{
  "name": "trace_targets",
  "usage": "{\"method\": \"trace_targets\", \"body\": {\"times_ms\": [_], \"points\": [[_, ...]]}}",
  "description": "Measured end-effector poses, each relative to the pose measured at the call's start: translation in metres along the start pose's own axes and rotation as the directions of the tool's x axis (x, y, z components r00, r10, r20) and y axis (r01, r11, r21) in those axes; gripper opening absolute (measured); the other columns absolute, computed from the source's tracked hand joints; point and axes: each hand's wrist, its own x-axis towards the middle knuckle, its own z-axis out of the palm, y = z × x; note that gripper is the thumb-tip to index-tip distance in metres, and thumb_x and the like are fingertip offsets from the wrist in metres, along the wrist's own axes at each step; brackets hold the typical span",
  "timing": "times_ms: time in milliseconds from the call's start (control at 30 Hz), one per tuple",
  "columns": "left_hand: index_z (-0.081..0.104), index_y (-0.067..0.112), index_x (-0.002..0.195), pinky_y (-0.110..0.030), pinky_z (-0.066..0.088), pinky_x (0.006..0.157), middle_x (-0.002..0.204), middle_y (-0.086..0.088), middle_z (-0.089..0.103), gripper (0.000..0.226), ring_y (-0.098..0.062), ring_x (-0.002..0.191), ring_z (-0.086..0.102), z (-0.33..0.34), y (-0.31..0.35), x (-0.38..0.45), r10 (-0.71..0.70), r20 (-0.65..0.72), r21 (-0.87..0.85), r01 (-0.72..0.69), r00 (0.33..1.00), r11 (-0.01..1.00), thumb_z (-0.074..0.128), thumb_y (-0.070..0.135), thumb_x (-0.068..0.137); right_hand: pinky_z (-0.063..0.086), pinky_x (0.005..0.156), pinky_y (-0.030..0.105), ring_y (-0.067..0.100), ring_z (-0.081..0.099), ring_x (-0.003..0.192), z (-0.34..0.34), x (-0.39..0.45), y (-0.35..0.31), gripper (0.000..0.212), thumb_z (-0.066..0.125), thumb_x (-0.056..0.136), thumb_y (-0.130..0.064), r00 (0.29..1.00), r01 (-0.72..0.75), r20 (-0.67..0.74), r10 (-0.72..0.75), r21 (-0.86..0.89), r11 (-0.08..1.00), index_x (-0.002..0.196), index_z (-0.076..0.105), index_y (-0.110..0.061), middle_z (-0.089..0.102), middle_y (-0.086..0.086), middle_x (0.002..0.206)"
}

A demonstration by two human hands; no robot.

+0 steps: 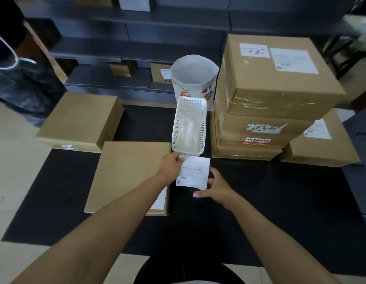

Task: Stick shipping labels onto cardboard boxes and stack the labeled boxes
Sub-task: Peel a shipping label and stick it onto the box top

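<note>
Head view, shipping label (pixel 193 172) pinched at its left edge by left hand (pixel 171 167), right hand (pixel 215 184) gripping its right edge, above black worktop (pixel 259 201), flat cardboard box (pixel 124 173) just left.

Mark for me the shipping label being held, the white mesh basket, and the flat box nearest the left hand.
shipping label (pixel 195 171), head view, printed face.
white mesh basket (pixel 175 128), head view, left wall.
flat box (pixel 126 171), head view, bare top.
</note>
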Motion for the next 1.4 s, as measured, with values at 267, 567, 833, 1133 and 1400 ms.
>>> {"method": "trace_targets", "body": {"times_ms": [267,567,833,1133,1400], "points": [[0.053,0.001,0.083,-0.025,0.033,0.058,0.089,-0.009,0.051,0.022,-0.018,0.076,0.044,0.001,-0.002,0.012,0.027,0.014,0.023,-0.027,1.000,0.999,0.046,0.016,0.098,0.047,0.078,0.019,0.018,0.057,0.117,0.008,0.006,-0.003,0.096,0.077,0.075,0.000,0.981,0.046,-0.181,-0.063,-0.098,0.994,0.149,0.021,-0.024,0.059,0.006,0.128],[0.057,0.000,0.099,-0.020,0.032,0.071,0.100,-0.012,0.051,0.022,-0.020,0.086,0.046,-0.006,0.008,0.027,0.030,-0.135,-0.037,-0.036,0.990,0.999,0.041,0.014,0.100,0.046,0.082,0.024,0.006,0.062,0.092,0.010,0.016,0.006,0.075,0.073,0.078,-0.002,0.991,-0.017,-0.136,-0.005,-0.159,0.987,0.139,0.034,-0.024,0.070,-0.002,0.097],[0.057,-0.002,0.104,-0.021,0.032,0.072,0.100,-0.007,0.045,0.024,-0.016,0.083,0.044,-0.027,0.005,0.040,0.052,-0.109,0.034,-0.049,0.993,0.998,0.041,0.016,0.101,0.044,0.071,0.010,0.005,0.058,0.085,0.019,0.014,-0.005,0.028,0.067,0.081,0.002,0.945,0.177,-0.212,-0.249,-0.308,0.935,0.086,0.070,-0.026,0.064,-0.005,0.095],[0.057,0.002,0.098,-0.024,0.033,0.072,0.100,-0.009,0.051,0.021,-0.018,0.086,0.046,-0.032,-0.006,0.044,0.031,-0.064,0.057,-0.027,0.997,0.998,0.044,0.018,0.099,0.035,0.086,0.018,0.010,0.046,0.110,0.021,0.027,0.017,0.028,0.084,0.069,-0.016,0.968,0.235,0.071,-0.241,-0.598,0.766,0.087,0.067,-0.028,0.055,-0.008,0.108],[0.055,0.007,0.093,-0.025,0.036,0.070,0.106,-0.013,0.054,0.017,-0.020,0.087,0.049,-0.035,-0.010,0.047,0.026,-0.059,0.035,-0.024,0.998,0.999,0.045,0.019,0.099,0.042,0.077,0.018,0.009,0.060,0.095,0.010,0.030,-0.006,0.015,0.059,0.091,-0.009,0.916,0.090,-0.369,-0.159,-0.196,0.976,0.093,0.065,-0.022,0.064,-0.006,0.098]]}}
